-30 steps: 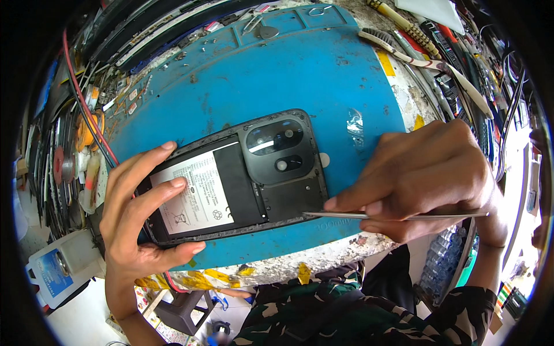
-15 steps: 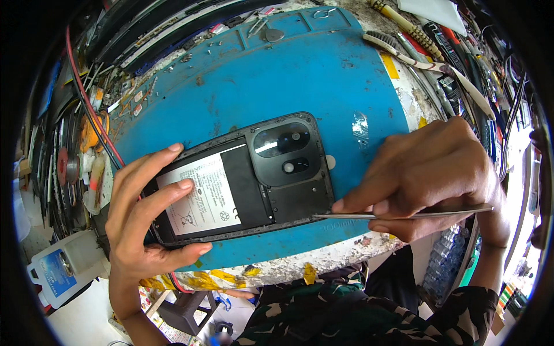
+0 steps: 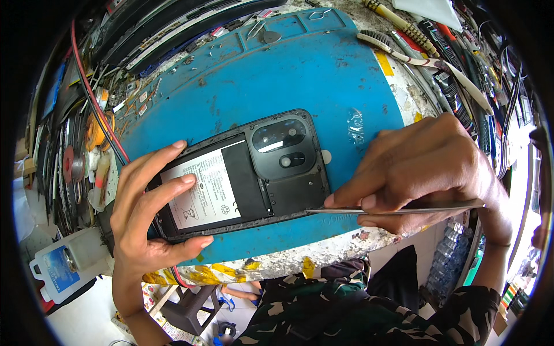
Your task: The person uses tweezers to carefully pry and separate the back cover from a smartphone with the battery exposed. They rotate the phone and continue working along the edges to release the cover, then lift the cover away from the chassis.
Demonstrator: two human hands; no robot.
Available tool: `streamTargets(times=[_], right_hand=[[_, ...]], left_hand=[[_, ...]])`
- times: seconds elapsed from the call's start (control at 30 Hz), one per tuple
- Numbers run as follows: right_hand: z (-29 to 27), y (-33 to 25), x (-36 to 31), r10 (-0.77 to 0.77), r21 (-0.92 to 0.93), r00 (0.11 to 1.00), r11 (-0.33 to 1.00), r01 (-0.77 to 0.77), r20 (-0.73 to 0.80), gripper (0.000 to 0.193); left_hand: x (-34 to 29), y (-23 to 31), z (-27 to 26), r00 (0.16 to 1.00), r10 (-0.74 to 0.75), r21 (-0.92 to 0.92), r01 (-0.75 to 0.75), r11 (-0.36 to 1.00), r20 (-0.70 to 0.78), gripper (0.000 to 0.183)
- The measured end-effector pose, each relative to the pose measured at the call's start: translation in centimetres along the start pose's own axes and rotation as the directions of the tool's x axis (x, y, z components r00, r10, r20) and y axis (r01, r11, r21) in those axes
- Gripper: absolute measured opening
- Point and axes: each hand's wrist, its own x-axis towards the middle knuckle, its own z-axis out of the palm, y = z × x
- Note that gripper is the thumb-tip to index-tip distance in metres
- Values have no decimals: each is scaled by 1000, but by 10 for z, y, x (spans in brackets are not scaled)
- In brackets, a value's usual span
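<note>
A smartphone with its back cover off (image 3: 294, 193) lies tilted on a blue work mat (image 3: 242, 86). Its white-labelled battery (image 3: 216, 205) and black camera housing (image 3: 283, 147) are exposed. My left hand (image 3: 147, 205) grips the phone's left end, fingers over the far edge and battery, thumb along the near edge. Pinched in my right hand (image 3: 421, 173) is a thin metal tool like tweezers or a pry blade (image 3: 398, 211). Its tip touches the phone's frame near the lower right corner. Whether the tool has two prongs, I cannot tell.
A wooden-handled brush (image 3: 421, 63) and several pens and tools crowd the right side. Solder spools (image 3: 98, 132), red and black cables (image 3: 95, 104) and thin tools fill the left. Small metal parts lie along the mat's far edge. A plastic bottle (image 3: 60, 271) stands lower left.
The tool's tip has slid slightly left along the phone's near edge, and my right hand has moved with it. My left hand keeps its grip on the phone.
</note>
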Motion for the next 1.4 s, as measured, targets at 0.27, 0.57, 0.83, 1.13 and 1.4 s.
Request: streamTargets(times=[0.27,0.57,0.83,1.13,1.4], right_hand=[[-3,-1,-2,24,-13,999,1000,-24,27,21],[-2,-5,-2,43,-57,999,998,-41,29,26],[-2,-2,-1,7,-28,1000,1000,-6,16,25],[-4,-1,1,-13,-26,999,1000,13,30,22],[-4,5,-4,5,45,999,999,-3,-45,18]], left_hand=[[0,-1,-1,1000,13,7,-13,1000,2,65],[0,-1,-1,1000,13,-4,-13,1000,2,65],[1,0,-1,1000,9,-16,-9,1000,7,64],[2,-1,-2,1000,24,-23,-24,999,10,64],[0,-2,-2,1000,20,7,-20,1000,15,65]])
